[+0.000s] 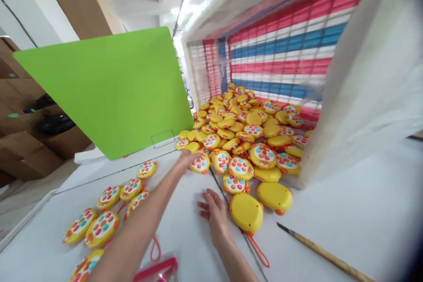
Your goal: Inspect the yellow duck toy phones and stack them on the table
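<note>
My left hand (187,160) reaches to the near edge of a heap of yellow toys. Its fingers close over the rim of one turtle-like toy (200,165), whose white face carries red, orange and teal buttons; part of the grip is hidden. Low over the white table, my right hand (215,217) holds nothing, its fingers loosely bent and apart. Just right of it lies an upturned yellow toy (246,212) with a red cord loop (259,251). Several button toys (102,225) lie face up on the left, partly behind my left forearm.
The toy heap (231,119) spills from a bin lined with striped sheeting (280,53). A green board (112,92) stands at the left back. A wooden-handled blade (320,249) lies at right. A pink-edged clear packet (158,271) is at the front. Cardboard boxes (20,154) stand beyond.
</note>
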`<state>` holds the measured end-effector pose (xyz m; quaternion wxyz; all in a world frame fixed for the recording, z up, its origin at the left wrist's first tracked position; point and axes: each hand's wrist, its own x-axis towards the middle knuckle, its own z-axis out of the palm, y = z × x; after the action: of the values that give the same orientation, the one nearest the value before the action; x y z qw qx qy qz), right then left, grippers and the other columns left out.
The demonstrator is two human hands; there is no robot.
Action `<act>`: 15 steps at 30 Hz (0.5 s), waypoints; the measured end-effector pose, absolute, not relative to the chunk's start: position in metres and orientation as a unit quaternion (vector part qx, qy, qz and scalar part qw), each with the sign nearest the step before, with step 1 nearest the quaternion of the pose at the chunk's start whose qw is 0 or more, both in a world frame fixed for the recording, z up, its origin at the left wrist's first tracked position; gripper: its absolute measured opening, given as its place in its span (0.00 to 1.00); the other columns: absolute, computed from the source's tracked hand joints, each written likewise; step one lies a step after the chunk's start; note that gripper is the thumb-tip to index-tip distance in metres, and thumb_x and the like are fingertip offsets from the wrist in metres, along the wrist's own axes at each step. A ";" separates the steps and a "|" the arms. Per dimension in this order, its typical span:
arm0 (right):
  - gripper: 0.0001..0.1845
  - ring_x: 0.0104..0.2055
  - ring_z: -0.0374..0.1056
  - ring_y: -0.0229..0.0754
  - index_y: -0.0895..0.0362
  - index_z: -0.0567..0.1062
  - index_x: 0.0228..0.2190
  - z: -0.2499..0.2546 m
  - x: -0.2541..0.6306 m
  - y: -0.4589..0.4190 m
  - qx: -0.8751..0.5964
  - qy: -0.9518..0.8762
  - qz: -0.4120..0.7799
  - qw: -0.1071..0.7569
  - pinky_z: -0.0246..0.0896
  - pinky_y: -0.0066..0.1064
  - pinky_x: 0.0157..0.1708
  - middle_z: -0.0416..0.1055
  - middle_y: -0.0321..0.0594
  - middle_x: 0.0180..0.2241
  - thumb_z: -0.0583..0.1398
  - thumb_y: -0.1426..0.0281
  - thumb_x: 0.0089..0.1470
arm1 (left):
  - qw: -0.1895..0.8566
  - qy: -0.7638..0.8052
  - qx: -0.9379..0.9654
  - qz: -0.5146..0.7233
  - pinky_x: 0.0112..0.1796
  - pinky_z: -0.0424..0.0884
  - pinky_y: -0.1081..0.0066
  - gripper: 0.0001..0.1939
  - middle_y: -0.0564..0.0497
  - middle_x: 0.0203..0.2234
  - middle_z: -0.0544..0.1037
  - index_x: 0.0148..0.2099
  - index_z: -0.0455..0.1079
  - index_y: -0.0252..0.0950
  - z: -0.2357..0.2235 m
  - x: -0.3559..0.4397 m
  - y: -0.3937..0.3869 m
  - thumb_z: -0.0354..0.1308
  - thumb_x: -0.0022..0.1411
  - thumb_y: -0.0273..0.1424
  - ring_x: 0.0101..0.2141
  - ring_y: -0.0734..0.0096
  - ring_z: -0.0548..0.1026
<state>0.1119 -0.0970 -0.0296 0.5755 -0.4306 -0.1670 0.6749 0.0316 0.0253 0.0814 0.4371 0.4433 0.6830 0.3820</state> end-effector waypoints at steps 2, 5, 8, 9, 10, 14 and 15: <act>0.31 0.30 0.70 0.40 0.58 0.68 0.41 -0.030 0.112 -0.096 -0.434 -0.160 0.674 0.576 0.62 0.27 0.22 0.69 0.48 0.43 0.65 0.55 0.37 | 0.446 0.658 0.428 0.430 0.33 0.73 0.66 0.11 0.49 0.36 0.74 0.43 0.68 0.31 0.129 0.019 0.037 0.56 0.60 0.32 0.32 0.71 0.74; 0.29 0.30 0.70 0.40 0.58 0.70 0.40 -0.030 0.112 -0.096 -0.429 -0.162 0.683 0.568 0.61 0.27 0.22 0.71 0.47 0.42 0.65 0.55 0.37 | 0.445 0.595 0.412 0.528 0.30 0.73 0.72 0.09 0.51 0.27 0.76 0.36 0.69 0.31 0.191 0.005 0.039 0.62 0.53 0.29 0.25 0.75 0.74; 0.28 0.30 0.70 0.40 0.58 0.72 0.38 -0.026 0.113 -0.097 -0.409 -0.175 0.702 0.557 0.60 0.26 0.22 0.73 0.47 0.39 0.65 0.53 0.39 | 0.446 0.546 0.410 0.578 0.29 0.73 0.74 0.10 0.53 0.26 0.77 0.34 0.69 0.33 0.202 0.000 0.008 0.64 0.48 0.26 0.23 0.76 0.75; 0.28 0.30 0.69 0.40 0.58 0.72 0.39 -0.023 0.114 -0.098 -0.397 -0.179 0.710 0.554 0.60 0.26 0.22 0.73 0.47 0.39 0.64 0.52 0.40 | 0.454 0.538 0.411 0.579 0.30 0.74 0.74 0.11 0.52 0.26 0.78 0.34 0.69 0.32 0.191 0.000 -0.010 0.65 0.46 0.24 0.24 0.75 0.75; 0.28 0.31 0.69 0.40 0.58 0.72 0.39 -0.021 0.114 -0.100 -0.383 -0.183 0.719 0.550 0.61 0.26 0.23 0.73 0.47 0.39 0.63 0.51 0.42 | 0.465 0.536 0.409 0.574 0.29 0.74 0.73 0.14 0.51 0.26 0.78 0.34 0.69 0.32 0.174 -0.001 -0.030 0.66 0.43 0.23 0.24 0.73 0.76; 0.27 0.35 0.69 0.41 0.58 0.72 0.41 -0.008 0.115 -0.109 -0.304 -0.239 0.761 0.520 0.63 0.28 0.25 0.73 0.46 0.38 0.58 0.50 0.48 | 0.511 0.561 0.365 0.539 0.26 0.74 0.71 0.20 0.48 0.25 0.78 0.35 0.68 0.32 0.088 -0.012 -0.111 0.69 0.37 0.25 0.24 0.67 0.77; 0.26 0.35 0.69 0.42 0.58 0.73 0.41 -0.005 0.115 -0.113 -0.289 -0.264 0.768 0.506 0.63 0.28 0.25 0.73 0.45 0.36 0.57 0.50 0.49 | 0.522 0.562 0.341 0.544 0.27 0.73 0.72 0.20 0.50 0.25 0.78 0.35 0.67 0.33 0.071 -0.017 -0.128 0.69 0.37 0.26 0.25 0.67 0.77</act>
<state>0.1146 -0.1127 -0.0047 0.5063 -0.2888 -0.2642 0.7684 -0.0168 -0.1278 0.0711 0.5218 0.3412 0.5616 0.5439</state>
